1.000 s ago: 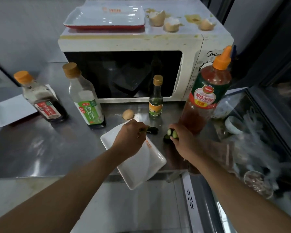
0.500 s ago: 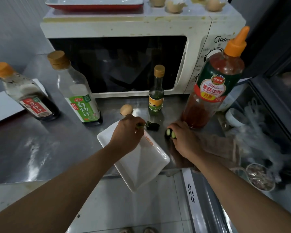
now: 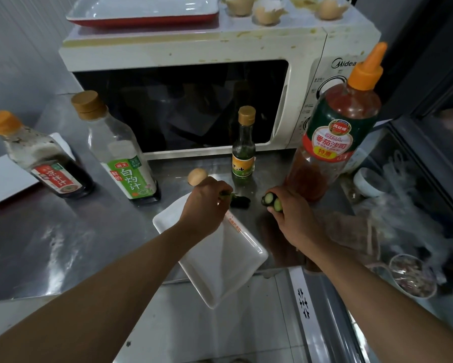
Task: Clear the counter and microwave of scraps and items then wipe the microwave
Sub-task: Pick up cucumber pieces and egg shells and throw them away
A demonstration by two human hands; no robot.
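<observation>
My left hand (image 3: 204,205) pinches a dark green cucumber scrap (image 3: 239,200) just above the steel counter, over the far corner of a white rectangular plate (image 3: 220,265) that juts past the counter's front edge. My right hand (image 3: 289,218) grips two cut cucumber ends (image 3: 272,201), their pale faces showing. The stained white microwave (image 3: 311,106) stands behind, door closed. On its top sit broken eggshells (image 3: 266,13) and a red-rimmed tray (image 3: 144,11).
On the counter (image 3: 63,231) stand a soy-type bottle (image 3: 44,158), a green-labelled bottle (image 3: 120,153), a small oil bottle (image 3: 243,145) and a tall ketchup bottle (image 3: 335,132). An eggshell piece (image 3: 196,176) lies by my left hand. A bin with plastic waste (image 3: 408,205) is at right.
The view has tilted down and closer to the counter. Both hands stay at the same spot, still holding the cucumber pieces.
</observation>
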